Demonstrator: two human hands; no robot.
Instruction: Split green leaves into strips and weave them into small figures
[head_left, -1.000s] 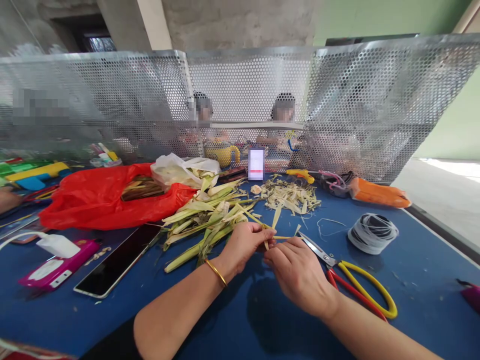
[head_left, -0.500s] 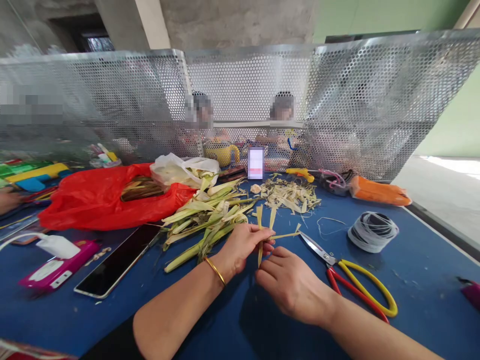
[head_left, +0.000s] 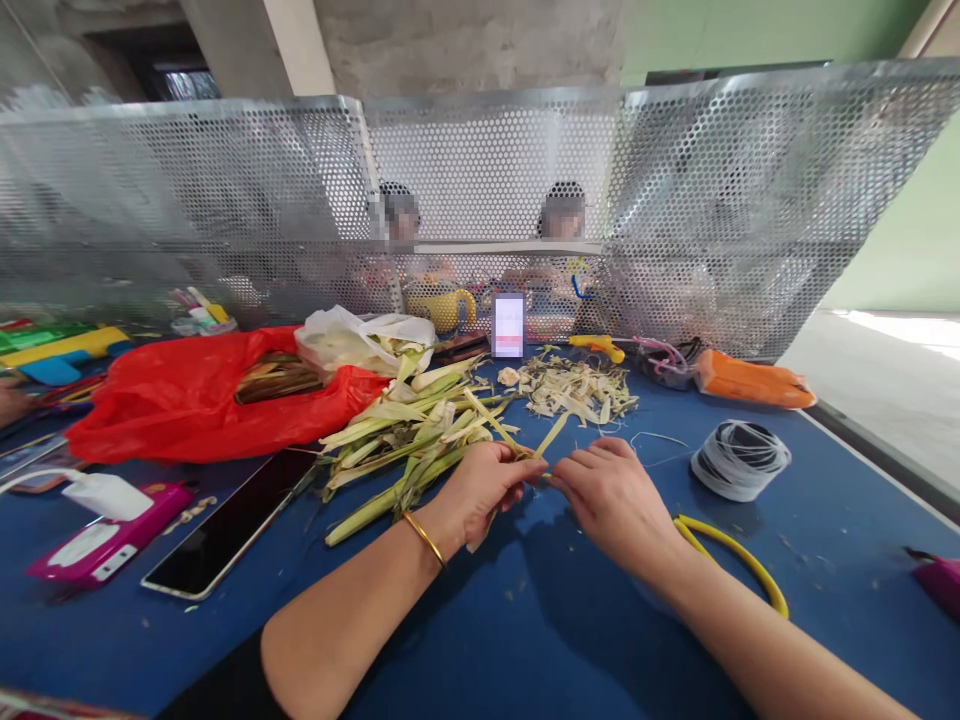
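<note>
Up has come the right hand (head_left: 619, 500), pinching one end of the husk strips (head_left: 553, 435)! Narrow, flat and pale yellow-green, they splay from the pinching left hand (head_left: 484, 488) above the blue table (head_left: 465, 640).

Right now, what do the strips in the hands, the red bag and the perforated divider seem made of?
Strips: probably dried plant leaf, perhaps husk; matte, pale yellow, thin and flat.
Red bag: likely thin plastic film; glossy, with crumples and bright highlights.
Perforated divider: looks like sheet metal; silvery sheen, regular holes, though coated plastic can't be ruled out.
</note>
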